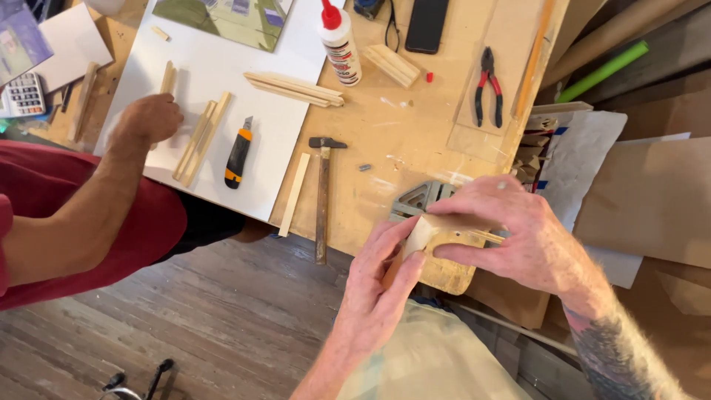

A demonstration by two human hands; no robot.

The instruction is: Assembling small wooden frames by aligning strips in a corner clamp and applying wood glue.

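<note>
Both hands gripped a small wooden block (437, 228) at the tabletop (392, 126) edge: the left hand (374, 285) pinched its near end, and the right hand (518, 233) clamped it from above, seemingly to steady it. A hammer (324, 185) lay just beyond the left hand, while a co-worker's hand (152, 118) pressed wooden strips (200, 137) flat.

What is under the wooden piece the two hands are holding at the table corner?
A grey metal corner clamp shows just behind the wooden piece, gripped by left hand and right hand. Directly underneath is covered.
</note>
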